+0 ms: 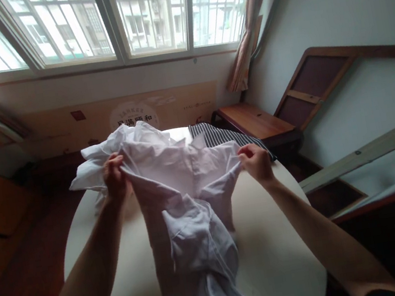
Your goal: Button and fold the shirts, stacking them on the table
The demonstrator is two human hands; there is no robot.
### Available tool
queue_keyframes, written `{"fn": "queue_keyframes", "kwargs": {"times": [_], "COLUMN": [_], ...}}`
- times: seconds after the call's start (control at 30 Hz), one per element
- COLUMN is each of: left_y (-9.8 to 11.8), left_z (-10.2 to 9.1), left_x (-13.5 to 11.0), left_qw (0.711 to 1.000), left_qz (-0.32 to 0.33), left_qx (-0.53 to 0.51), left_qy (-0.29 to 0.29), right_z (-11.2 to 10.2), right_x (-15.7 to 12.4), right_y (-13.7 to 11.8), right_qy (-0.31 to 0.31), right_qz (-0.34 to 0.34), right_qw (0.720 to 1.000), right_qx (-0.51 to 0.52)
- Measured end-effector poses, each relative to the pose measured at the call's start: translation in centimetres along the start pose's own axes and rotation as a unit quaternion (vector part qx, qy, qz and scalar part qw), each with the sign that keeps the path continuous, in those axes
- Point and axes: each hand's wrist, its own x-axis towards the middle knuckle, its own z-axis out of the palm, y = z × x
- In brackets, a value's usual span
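Note:
A white shirt (163, 169) is stretched between my two hands above a round white table. My left hand (114, 174) pinches the cloth on the left side. At the other side, my right hand (256, 161) grips an edge of the same shirt between thumb and fingers. The fabric sags in the middle, and a crumpled part hangs down toward me over the near side of the table. More bunched white cloth (98, 157) lies beyond my left hand; I cannot tell whether it all belongs to this shirt.
The round table (278, 245) spreads under the shirt. A black-and-white striped cloth (222, 136) lies at its far right. Behind stand a brown wooden table (253, 118) and a cardboard box (188, 94) below the barred window. A wooden frame (316, 77) leans against the right wall.

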Motion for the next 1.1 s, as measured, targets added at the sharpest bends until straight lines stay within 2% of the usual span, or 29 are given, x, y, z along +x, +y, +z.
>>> {"fn": "queue_keyframes", "kwargs": {"times": [0.07, 0.1, 0.17, 0.2, 0.27, 0.3, 0.37, 0.4, 0.47, 0.5, 0.53, 0.6, 0.67, 0.73, 0.8, 0.87, 0.93, 0.97, 1.03, 1.1], "left_y": [0.7, 0.9, 1.1, 1.1, 1.1, 1.0, 0.9, 0.6, -0.2, -0.8, -1.5, -3.0, -4.0, -4.1, -3.0, -1.3, 0.6, 1.5, 2.7, 3.5], "left_z": [-2.5, -3.4, -4.4, -4.4, -3.5, -2.7, -0.7, 0.4, 2.2, 2.8, 3.3, 3.7, 3.7, 3.1, 2.0, 0.1, -2.3, -3.4, -5.2, -5.6], "left_x": [1.1, 1.2, 0.5, -0.2, -2.2, -3.3, -5.5, -6.5, -8.4, -9.2, -9.9, -11.1, -11.6, -11.4, -10.3, -8.8, -7.1, -6.5, -5.7, -5.9], "left_qw": [1.0, 0.999, 0.98, 0.951, 0.873, 0.846, 0.815, 0.796, 0.752, 0.734, 0.722, 0.71, 0.718, 0.752, 0.82, 0.899, 0.951, 0.962, 0.966, 0.946], "left_qz": [0.006, 0.004, 0.024, 0.051, 0.125, 0.16, 0.223, 0.243, 0.26, 0.256, 0.249, 0.233, 0.229, 0.235, 0.232, 0.196, 0.136, 0.117, 0.092, 0.098], "left_qx": [0.009, 0.044, 0.2, 0.304, 0.472, 0.506, 0.498, 0.471, 0.414, 0.393, 0.381, 0.379, 0.379, 0.356, 0.3, 0.216, 0.133, 0.114, 0.143, 0.23], "left_qy": [0.008, 0.0, -0.004, 0.003, -0.005, -0.042, -0.198, -0.292, -0.442, -0.491, -0.521, -0.545, -0.537, -0.503, -0.428, -0.326, -0.245, -0.219, -0.193, -0.209], "right_z": [-0.4, -0.2, 0.6, 1.3, 2.6, 3.2, 4.2, 4.5, 5.0, 5.1, 5.3, 5.6, 5.7, 5.1, 3.9, 2.0, -0.1, -1.0, -2.3, -2.9], "right_x": [1.7, 2.4, 3.1, 3.2, 2.4, 1.7, -0.2, -1.4, -3.7, -4.8, -5.8, -7.2, -8.0, -8.1, -7.7, -6.9, -5.8, -5.3, -4.3, -3.7], "right_y": [0.9, 1.4, 2.1, 2.2, 1.8, 1.3, -0.3, -1.1, -2.7, -3.2, -3.6, -3.7, -3.1, -2.0, -0.7, 0.9, 2.7, 3.4, 4.5, 4.3], "right_qy": [0.004, -0.02, -0.104, -0.141, -0.162, -0.155, -0.169, -0.209, -0.312, -0.346, -0.362, -0.353, -0.334, -0.325, -0.308, -0.276, -0.233, -0.212, -0.189, -0.195], "right_qz": [-0.009, -0.014, -0.015, -0.011, -0.011, -0.028, -0.115, -0.18, -0.301, -0.34, -0.36, -0.367, -0.362, -0.352, -0.329, -0.308, -0.298, -0.294, -0.277, -0.263], "right_qw": [1.0, 0.999, 0.991, 0.983, 0.971, 0.971, 0.97, 0.957, 0.901, 0.874, 0.86, 0.86, 0.87, 0.878, 0.892, 0.909, 0.924, 0.93, 0.939, 0.939], "right_qx": [-0.015, -0.029, -0.08, -0.116, -0.175, -0.182, -0.134, -0.088, -0.007, 0.015, 0.02, 0.005, -0.011, -0.018, -0.033, -0.051, -0.059, -0.063, -0.078, -0.102]}}
